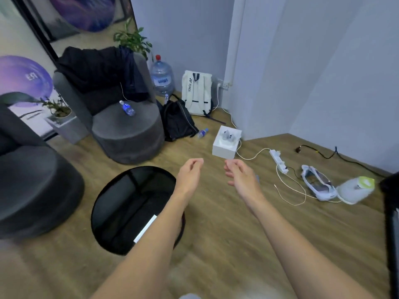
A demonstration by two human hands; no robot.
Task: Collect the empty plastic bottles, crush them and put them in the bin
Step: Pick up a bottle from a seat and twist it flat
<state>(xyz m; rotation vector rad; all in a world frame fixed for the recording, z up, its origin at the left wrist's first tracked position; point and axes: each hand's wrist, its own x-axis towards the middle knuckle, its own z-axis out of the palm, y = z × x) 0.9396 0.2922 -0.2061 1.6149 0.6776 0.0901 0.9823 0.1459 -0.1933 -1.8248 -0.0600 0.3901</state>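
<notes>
Bottles are the target, and two small clear ones with blue labels show plainly. One bottle on the chair [127, 108] lies on its side on the round seat of a grey armchair [121, 126], at about ten o'clock from the hands. A second bottle on the floor [203, 133] lies at about twelve o'clock, between a black backpack [177, 120] and a white box [226, 143]. What looks like a third bottle top [166, 98] pokes up behind the backpack; too small to be sure. A big water jug [162, 77] stands in the corner beyond.

A black round bin [133, 208] sits on the wooden floor at about eight o'clock from the hands, its mouth wide, just under the left forearm.

Both arms reach forward side by side. The left hand [190, 173] and right hand [241, 175] are loosely curled, fingers half bent, and hold nothing.

The step in hand seems to be reaching for a bottle. The floor bottle is nearest: best to take it round the middle, squeeze it flat with both hands, then carry it back to the bin. A white cable [252, 157] trails nearby and should be avoided.
</notes>
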